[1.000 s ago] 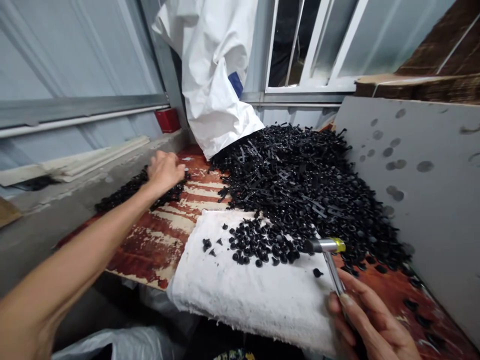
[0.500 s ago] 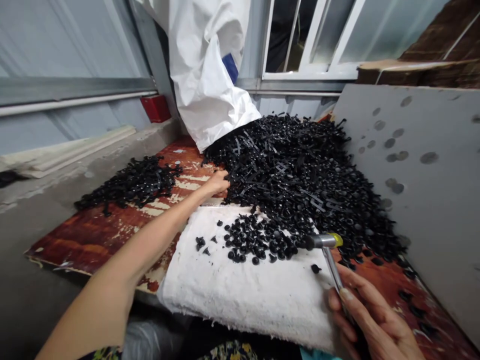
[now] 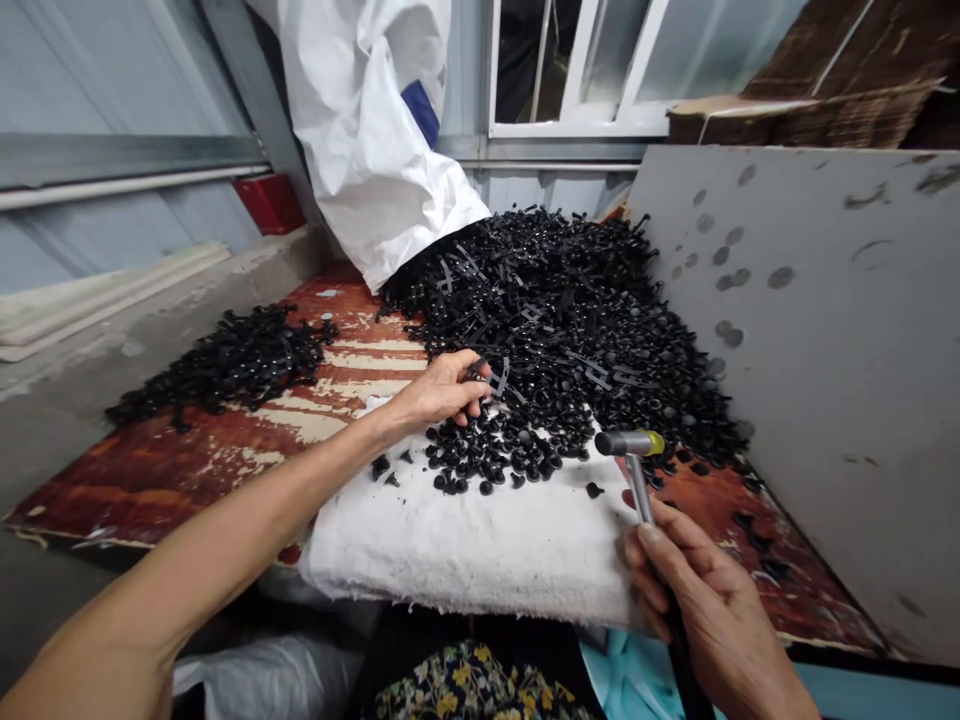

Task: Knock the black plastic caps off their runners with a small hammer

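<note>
My left hand (image 3: 446, 388) is pinched closed on a black plastic strip piece (image 3: 501, 378), at the near edge of a large heap of black plastic parts (image 3: 555, 300). Below that hand, small round-headed black plastic pieces (image 3: 495, 455) lie scattered over a folded white cloth (image 3: 450, 550). In my right hand (image 3: 697, 580) is a small mallet (image 3: 634, 443), its fingers wrapped round the handle. The mallet has a metal head with one black and one yellow face, held above the cloth's right edge. One loose black piece lies just left of its handle.
A smaller pile of black parts (image 3: 225, 360) lies on the left of the worn red board (image 3: 150, 470). A white sack (image 3: 375, 130) hangs over the big heap's back left. Along the right leans a spotted grey panel (image 3: 810, 350). A red box (image 3: 270, 203) sits back left.
My left hand has come back from the heap's left edge towards the cloth, and a black strip piece now shows in its fingers. The right hand still holds the mallet; the view has shifted.
</note>
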A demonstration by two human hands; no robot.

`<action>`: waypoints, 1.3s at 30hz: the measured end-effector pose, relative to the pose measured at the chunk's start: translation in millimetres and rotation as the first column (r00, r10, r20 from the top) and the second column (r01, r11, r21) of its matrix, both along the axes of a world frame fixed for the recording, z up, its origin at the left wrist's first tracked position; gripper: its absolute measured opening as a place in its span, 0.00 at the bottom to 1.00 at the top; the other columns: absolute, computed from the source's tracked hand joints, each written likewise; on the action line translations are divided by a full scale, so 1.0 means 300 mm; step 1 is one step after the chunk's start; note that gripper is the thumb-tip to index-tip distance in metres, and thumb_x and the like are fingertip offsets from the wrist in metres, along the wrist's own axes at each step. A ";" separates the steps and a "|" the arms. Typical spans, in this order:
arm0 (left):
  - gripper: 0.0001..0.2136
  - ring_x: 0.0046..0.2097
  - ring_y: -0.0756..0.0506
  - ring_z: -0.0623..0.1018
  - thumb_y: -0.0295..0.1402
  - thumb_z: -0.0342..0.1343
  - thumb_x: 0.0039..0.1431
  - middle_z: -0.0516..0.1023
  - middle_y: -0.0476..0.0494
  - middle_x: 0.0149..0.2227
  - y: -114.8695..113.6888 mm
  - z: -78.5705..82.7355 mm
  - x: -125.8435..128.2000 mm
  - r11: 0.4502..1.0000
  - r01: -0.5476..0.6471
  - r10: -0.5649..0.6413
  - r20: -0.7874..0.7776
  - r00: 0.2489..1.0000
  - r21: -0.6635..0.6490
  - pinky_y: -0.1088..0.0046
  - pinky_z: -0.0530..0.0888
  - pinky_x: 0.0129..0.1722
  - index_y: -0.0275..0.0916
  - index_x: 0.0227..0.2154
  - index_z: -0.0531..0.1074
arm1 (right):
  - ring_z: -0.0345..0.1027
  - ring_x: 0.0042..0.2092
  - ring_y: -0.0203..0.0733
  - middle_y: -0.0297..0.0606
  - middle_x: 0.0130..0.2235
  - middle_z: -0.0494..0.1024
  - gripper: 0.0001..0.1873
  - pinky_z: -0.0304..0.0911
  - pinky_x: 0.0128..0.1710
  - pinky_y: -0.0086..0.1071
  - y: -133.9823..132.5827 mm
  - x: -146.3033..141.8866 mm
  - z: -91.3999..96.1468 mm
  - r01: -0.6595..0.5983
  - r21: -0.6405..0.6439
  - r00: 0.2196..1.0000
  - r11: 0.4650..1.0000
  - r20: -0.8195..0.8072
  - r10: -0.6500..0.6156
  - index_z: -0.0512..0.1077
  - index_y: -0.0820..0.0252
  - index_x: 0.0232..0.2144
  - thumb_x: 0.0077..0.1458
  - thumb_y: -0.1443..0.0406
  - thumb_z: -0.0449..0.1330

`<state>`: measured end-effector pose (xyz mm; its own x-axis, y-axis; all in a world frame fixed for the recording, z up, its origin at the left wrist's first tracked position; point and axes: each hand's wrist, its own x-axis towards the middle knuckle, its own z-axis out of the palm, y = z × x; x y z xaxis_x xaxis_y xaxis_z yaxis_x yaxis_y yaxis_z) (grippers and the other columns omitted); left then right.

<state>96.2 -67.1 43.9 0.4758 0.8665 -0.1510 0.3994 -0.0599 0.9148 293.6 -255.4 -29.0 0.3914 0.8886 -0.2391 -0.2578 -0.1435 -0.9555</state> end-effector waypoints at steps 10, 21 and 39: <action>0.11 0.31 0.51 0.71 0.37 0.62 0.49 0.71 0.48 0.30 -0.197 -0.013 -0.102 0.954 0.120 -0.059 0.222 0.973 -0.274 0.75 0.71 0.31 0.35 0.33 0.73 | 0.73 0.34 0.44 0.40 0.32 0.78 0.16 0.70 0.30 0.31 -0.028 -0.008 0.039 -0.243 0.013 0.771 0.970 0.610 0.185 0.73 0.59 0.42 0.57 0.55 0.57; 0.17 0.25 0.53 0.63 0.42 0.67 0.43 0.63 0.53 0.25 -0.297 -0.039 -0.239 0.929 -0.207 0.265 0.158 0.951 -0.308 0.82 0.64 0.11 0.36 0.31 0.71 | 0.79 0.37 0.53 0.55 0.41 0.81 0.19 0.73 0.35 0.42 0.112 -0.077 0.024 -0.487 0.029 0.178 0.873 0.982 0.066 0.70 0.69 0.48 0.60 0.69 0.46; 0.11 0.30 0.52 0.73 0.27 0.66 0.44 0.72 0.49 0.27 -0.447 -0.106 -0.070 0.749 -0.073 0.524 0.522 0.673 -0.659 0.73 0.78 0.29 0.34 0.25 0.68 | 0.46 0.15 0.27 0.20 0.17 0.60 0.18 0.47 0.11 0.20 0.042 -0.211 0.062 -0.444 -0.009 0.896 0.896 0.019 0.444 0.65 0.57 0.37 0.53 0.51 0.61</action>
